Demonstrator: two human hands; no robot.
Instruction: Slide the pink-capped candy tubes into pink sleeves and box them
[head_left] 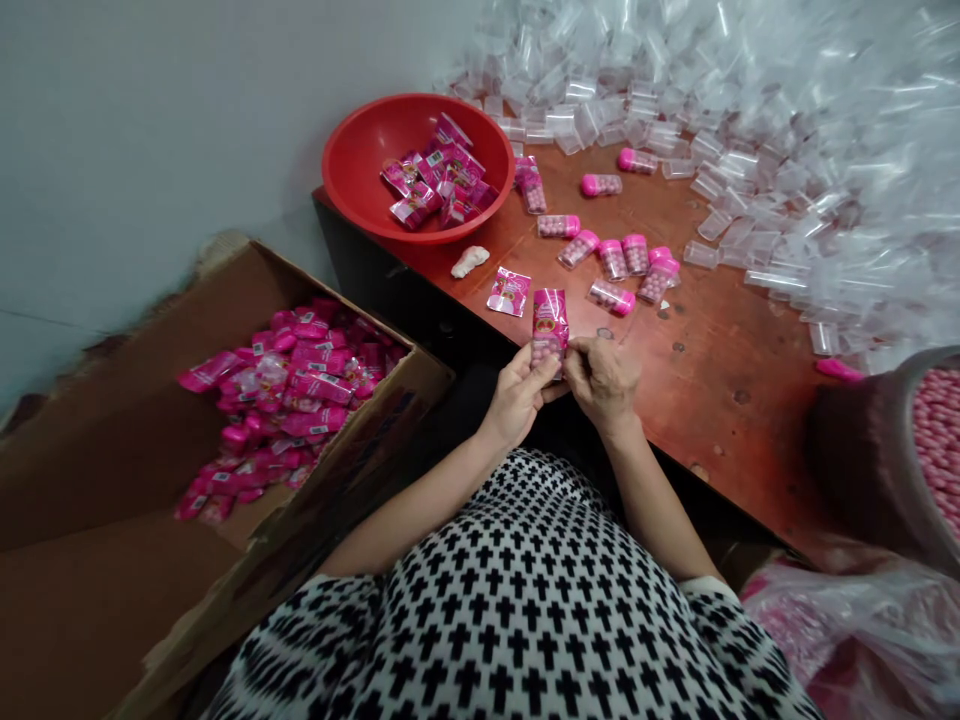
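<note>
A small tube of pink sweets [550, 330] is held up below the red bowl [352, 190], at the edge of the desk [712, 340]. It is pinched by both hands. The left hand [517, 395] is closed on its left side and the right hand [604, 380] on its right. A shiny pink wrapper is seen around it.

Much seems done: a cardboard box [135, 440], lower and left of the bowl, is heaped with wrapped tubes [292, 390]. Some seems left: a few bare round tubes with pink caps [615, 260] are laid right of the bowl, and flat crinkly wrappers [439, 180] are seen inside it. Clear empty plastic tubes [750, 130] are piled further right.
</note>
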